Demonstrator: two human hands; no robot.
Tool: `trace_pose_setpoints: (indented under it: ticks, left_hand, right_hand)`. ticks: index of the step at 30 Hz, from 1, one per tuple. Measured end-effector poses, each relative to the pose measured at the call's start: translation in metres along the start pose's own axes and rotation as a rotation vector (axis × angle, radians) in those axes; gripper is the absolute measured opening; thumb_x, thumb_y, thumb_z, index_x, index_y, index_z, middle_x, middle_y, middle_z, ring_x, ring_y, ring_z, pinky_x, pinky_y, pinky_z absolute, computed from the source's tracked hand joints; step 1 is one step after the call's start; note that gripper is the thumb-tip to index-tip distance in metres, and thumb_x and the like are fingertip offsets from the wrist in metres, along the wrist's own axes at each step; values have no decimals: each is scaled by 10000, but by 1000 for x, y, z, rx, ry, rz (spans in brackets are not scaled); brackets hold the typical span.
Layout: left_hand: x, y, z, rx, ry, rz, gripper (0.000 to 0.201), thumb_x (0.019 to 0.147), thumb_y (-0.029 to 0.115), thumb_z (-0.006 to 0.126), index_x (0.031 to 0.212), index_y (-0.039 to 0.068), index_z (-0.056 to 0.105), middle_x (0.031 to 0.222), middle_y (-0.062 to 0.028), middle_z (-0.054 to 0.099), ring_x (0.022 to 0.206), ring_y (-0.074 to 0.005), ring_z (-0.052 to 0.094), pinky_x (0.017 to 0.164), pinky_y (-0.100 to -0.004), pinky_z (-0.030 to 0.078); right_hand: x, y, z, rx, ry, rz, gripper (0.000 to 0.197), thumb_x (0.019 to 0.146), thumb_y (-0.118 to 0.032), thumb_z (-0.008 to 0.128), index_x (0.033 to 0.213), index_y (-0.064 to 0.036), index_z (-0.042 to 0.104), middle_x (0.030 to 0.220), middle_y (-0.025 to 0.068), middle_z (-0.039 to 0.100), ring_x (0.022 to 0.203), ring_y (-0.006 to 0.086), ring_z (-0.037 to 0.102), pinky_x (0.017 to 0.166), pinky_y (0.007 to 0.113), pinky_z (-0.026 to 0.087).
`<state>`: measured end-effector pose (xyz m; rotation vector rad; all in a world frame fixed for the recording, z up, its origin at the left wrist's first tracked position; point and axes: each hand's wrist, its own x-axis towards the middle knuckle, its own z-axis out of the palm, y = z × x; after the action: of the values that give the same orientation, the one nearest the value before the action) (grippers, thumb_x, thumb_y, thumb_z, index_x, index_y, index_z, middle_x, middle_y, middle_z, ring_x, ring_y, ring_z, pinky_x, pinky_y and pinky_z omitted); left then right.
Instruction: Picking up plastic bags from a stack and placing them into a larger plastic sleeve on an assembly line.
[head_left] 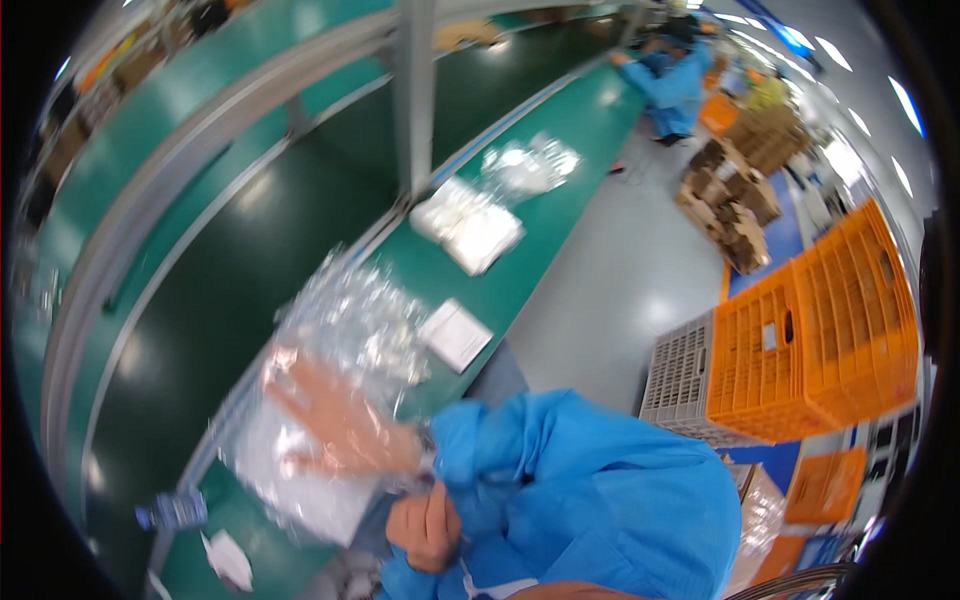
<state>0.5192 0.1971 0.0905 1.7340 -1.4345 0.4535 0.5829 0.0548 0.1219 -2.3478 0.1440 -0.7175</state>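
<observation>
My right hand (345, 425) reaches left across the green work surface, its fingers spread over a clear plastic bag (320, 500) with something white and flat in it. Glare and blur hide whether the film lies under the hand or partly over it. Close to the right cuff, my left hand (425, 528) is closed with its fingertips together; what they pinch, if anything, is hidden. Beyond the right hand lies a heap of clear plastic bags (365, 325). A small white box (456, 335) sits beside that heap.
Farther along the green bench (545, 235) are a white packet stack (467, 225) and more clear bags (530, 165). A blue-labelled bottle (175, 511) and a white scrap (228, 560) lie at near left. Orange crates (760, 355) stand right; a co-worker (675, 85) is far off.
</observation>
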Motion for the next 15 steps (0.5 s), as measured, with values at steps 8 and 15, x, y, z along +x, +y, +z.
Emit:
trace_pose_setpoints:
  ticks: [8,15]
  left_hand:
    - [17,2,6,-7,-129,-267,326,801,28,789,1114,-10,706,1040,-138,679,937,-342,645,814,-429,529]
    - [-25,2,0,50,-212,-416,350,806,63,775,1137,-10,689,1111,-147,666,1008,-351,639,866,-441,528]
  right_hand:
    - [30,149,31,-569,119,156,762,952,-504,629,1560,-87,439,1626,269,330,1477,478,342,1209,640,237]
    - [16,186,60,-675,-49,214,739,1004,-569,510,1553,-78,449,1626,267,344,1477,481,348,1209,638,241]
